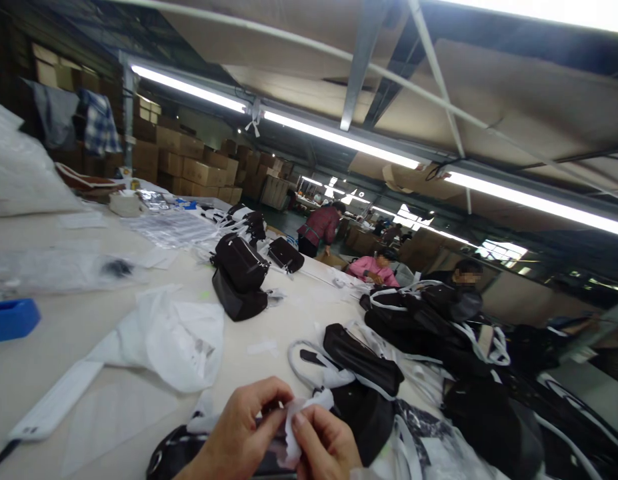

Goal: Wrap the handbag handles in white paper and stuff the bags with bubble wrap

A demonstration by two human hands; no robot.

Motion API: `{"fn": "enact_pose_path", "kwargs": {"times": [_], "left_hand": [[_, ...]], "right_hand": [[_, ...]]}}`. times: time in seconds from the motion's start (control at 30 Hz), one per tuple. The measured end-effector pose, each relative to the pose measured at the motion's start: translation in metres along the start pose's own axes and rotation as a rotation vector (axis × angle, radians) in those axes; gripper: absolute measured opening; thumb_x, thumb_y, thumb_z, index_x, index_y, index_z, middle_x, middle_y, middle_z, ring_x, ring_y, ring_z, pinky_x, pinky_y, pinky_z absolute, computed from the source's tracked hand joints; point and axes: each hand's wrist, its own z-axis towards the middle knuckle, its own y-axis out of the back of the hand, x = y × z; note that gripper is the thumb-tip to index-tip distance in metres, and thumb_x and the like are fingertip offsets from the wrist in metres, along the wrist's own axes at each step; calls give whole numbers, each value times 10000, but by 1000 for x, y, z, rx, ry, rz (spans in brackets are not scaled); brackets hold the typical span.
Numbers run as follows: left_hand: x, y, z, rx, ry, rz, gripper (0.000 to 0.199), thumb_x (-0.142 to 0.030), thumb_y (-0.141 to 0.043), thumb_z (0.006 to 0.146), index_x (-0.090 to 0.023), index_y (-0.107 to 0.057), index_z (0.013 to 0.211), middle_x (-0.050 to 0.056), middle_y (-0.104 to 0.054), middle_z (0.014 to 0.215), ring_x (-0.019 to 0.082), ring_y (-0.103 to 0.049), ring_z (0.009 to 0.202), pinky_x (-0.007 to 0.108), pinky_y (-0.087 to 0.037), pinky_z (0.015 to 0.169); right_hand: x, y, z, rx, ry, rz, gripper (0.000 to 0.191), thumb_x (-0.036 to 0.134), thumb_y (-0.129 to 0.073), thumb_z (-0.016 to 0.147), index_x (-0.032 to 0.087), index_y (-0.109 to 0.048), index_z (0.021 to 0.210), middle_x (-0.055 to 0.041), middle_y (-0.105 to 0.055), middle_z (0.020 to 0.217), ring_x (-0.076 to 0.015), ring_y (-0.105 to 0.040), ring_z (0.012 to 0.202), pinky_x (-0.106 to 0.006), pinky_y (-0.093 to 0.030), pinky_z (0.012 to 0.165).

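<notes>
My left hand (241,427) and my right hand (329,445) meet low in the middle of the view. Both pinch a crumpled piece of thin white wrapping (291,433) between thumb and fingers. Beneath them lies a black bag (173,450), mostly covered by my hands, with a metal ring at its left end. Just beyond my right hand is a black handbag (363,360) with a white-wrapped handle (333,379). More black material lies under that bag. Whether the wrapping is joined to the bag below cannot be made out.
Black bags (239,263) stand farther back on the white table (309,300). At left lie a white plastic sheet (171,337), a corded white tool (56,403) and a blue tape dispenser (13,319). A black bag pile (413,327) fills the right. People sit and stand beyond.
</notes>
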Motion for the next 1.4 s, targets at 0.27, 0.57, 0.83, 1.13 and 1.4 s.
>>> {"fn": "enact_pose_path", "kwargs": {"times": [0.27,0.57,0.83,1.13,1.4], "left_hand": [[6,-1,0,-27,-30,90,214,-311,-462,882,-181,-534,727,-20,-512,639,131,-469,614,222,-357,571],[13,-4,-1,23,-132,137,311,-343,-396,967,-181,-558,758,-1,-543,674,129,-503,634,207,-388,597],[18,-5,-6,19,-299,214,349,-299,-368,995,-173,-604,770,15,-581,668,117,-521,605,197,-389,573],[11,-5,-3,-27,-121,142,280,-328,-446,962,-175,-606,790,10,-609,679,133,-571,631,194,-427,587],[19,-6,-8,-21,-550,284,237,-186,-402,997,-194,-587,851,8,-585,689,107,-528,594,184,-395,570]], "right_hand": [[-5,4,2,38,-58,34,656,814,-685,603,176,-535,570,92,-406,364,-20,-309,278,-158,-146,323],[-11,4,4,6,9,89,619,770,-682,667,171,-551,583,76,-454,382,-12,-291,285,-164,-141,328],[-10,6,4,41,-12,79,620,763,-689,667,164,-547,596,76,-461,388,-13,-314,286,-161,-139,330],[-20,10,8,91,-3,70,591,733,-707,676,160,-574,626,72,-475,403,-17,-330,305,-152,-189,341],[-9,5,1,52,26,-8,599,744,-665,707,175,-536,571,67,-454,414,-39,-345,338,-181,-190,358]]}}
